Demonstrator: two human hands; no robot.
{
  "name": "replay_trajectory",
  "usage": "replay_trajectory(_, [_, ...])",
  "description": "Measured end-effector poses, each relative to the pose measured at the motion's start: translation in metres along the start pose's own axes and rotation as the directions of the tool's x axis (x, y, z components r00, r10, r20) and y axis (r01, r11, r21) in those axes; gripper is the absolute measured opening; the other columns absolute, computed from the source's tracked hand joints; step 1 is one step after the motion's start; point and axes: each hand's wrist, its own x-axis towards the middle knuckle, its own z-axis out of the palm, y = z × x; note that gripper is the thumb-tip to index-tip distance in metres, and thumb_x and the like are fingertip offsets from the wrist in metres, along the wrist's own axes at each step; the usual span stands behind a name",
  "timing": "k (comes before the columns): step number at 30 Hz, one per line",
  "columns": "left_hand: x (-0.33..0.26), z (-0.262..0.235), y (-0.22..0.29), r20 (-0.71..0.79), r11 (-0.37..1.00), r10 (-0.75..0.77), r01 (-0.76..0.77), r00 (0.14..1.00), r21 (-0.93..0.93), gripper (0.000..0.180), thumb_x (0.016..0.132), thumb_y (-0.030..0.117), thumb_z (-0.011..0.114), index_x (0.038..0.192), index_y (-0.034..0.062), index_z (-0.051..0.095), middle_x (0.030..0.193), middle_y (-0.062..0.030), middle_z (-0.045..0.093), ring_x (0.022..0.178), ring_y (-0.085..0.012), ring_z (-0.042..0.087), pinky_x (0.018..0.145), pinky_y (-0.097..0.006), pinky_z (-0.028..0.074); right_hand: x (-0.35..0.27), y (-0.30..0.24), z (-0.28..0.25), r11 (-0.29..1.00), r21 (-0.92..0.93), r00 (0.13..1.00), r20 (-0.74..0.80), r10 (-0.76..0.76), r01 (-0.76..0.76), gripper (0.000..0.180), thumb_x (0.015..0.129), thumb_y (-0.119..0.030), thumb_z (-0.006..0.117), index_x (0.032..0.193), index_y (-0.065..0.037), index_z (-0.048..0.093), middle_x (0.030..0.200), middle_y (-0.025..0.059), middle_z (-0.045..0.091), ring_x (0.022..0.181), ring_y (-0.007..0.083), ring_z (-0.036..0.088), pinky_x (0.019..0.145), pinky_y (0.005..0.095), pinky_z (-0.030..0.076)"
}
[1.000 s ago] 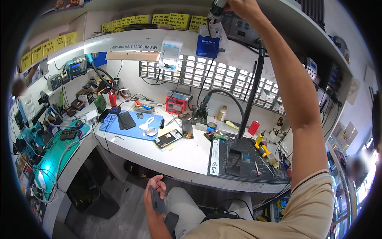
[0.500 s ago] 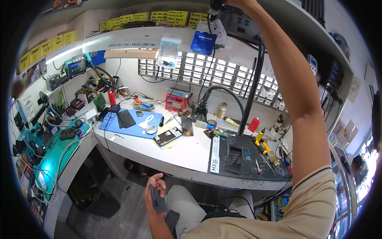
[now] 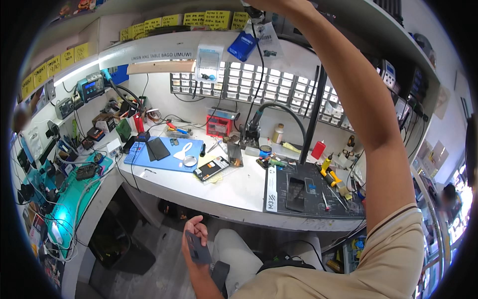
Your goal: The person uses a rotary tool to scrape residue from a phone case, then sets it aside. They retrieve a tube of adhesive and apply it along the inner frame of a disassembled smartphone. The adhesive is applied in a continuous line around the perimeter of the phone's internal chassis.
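Inspection finds your left hand [image 3: 193,236] closed loosely around a dark phone-like slab [image 3: 199,250], fingers curled about its upper part and the lower end reaching toward your wrist. The slab is off the counter [image 3: 239,192], in front of its near edge and beside your left thigh. Your right hand [image 3: 273,4] is raised to the upper edge of the view, touching or just beside a black fitting [image 3: 255,14]; most of the hand is cut off, so whether it pinches that fitting or is spread cannot be told. A black cable [image 3: 261,70] hangs below the fitting, and a blue pouch [image 3: 242,46] hangs close by. For sound work, support the slab along its long edges with light pressure, held level, since it has only floor beneath it. Overhead, judge the reach by sight, move the arm slowly, and leave slack in the cable so that it does not snag the pouch. Your raised forearm passes near the black pole [image 3: 313,114]; allow it clearance. On the counter, the opened phone [image 3: 211,168] and the dark phone [image 3: 296,194] on the black mat [image 3: 328,204] should be shielded from anything dropped.
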Motion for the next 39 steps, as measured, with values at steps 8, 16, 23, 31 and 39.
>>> replay_trajectory(8, [-0.001,0.006,0.003,-0.023,0.996,-0.045,0.043,0.999,-0.074,0.044,0.113,0.032,0.041,0.122,-0.0055,0.062,0.076,-0.0073,0.058,0.054,-0.0104,0.047,0.051,-0.022,0.039,-0.081,0.001,0.102,0.722,-0.417,0.82,0.117,-0.56,0.553,0.024,0.091,-0.021,0.063,0.106,-0.004,0.071,0.114,0.0129,0.063,0.114,0.0278,0.057,0.088,0.04,0.053])
replay_trajectory(16, [0.003,0.027,-0.007,0.264,0.981,-0.009,0.06,0.965,-0.185,0.054,0.116,0.036,0.026,0.078,0.0097,0.054,0.051,-0.0028,0.043,0.051,-0.0143,0.035,0.06,-0.029,0.035,-0.117,0.027,0.117,0.506,-0.392,0.548,-0.006,-0.837,0.768,0.03,0.093,-0.033,0.065,0.104,-0.006,0.072,0.095,0.0105,0.072,0.092,0.0282,0.069,0.077,0.0416,0.055])
replay_trajectory(23, [0.011,0.08,-0.017,0.343,0.843,0.08,0.12,0.936,-0.524,0.066,0.115,0.043,0.019,0.06,0.0156,0.042,0.049,-0.0022,0.043,0.046,-0.0146,0.032,0.062,-0.031,0.034,-0.366,-0.058,0.064,0.671,0.702,0.713,0.596,-0.369,-0.239,0.04,0.09,-0.04,0.07,0.095,0.0,0.069,0.085,0.0189,0.072,0.09,0.039,0.071,0.068,0.0502,0.058])
replay_trajectory(31, [0.022,0.139,-0.061,0.406,0.885,-0.101,0.268,0.908,-0.38,0.066,0.115,0.043,0.016,0.06,0.0157,0.04,0.042,-0.0016,0.035,0.041,-0.0149,0.032,0.055,-0.028,0.032,-0.502,-0.04,0.068,-0.455,0.322,0.446,0.874,-0.194,-0.83,0.037,0.105,-0.038,0.059,0.093,-0.003,0.059,0.063,0.0081,0.063,0.053,0.0128,0.062,0.047,0.0276,0.048])
replay_trajectory(39, [0.049,0.173,-0.125,0.586,0.826,-0.306,0.516,0.75,-0.23,0.053,0.116,0.034,0.027,0.07,0.0151,0.044,0.048,0.0007,0.041,0.045,-0.0132,0.041,0.063,-0.029,0.043,-0.576,0.011,0.013,-0.468,0.448,0.44,0.888,0.134,-0.762,0.042,0.107,-0.042,0.055,0.086,-0.006,0.058,0.057,0.0033,0.058,0.051,0.0103,0.055,0.051,0.0278,0.039])
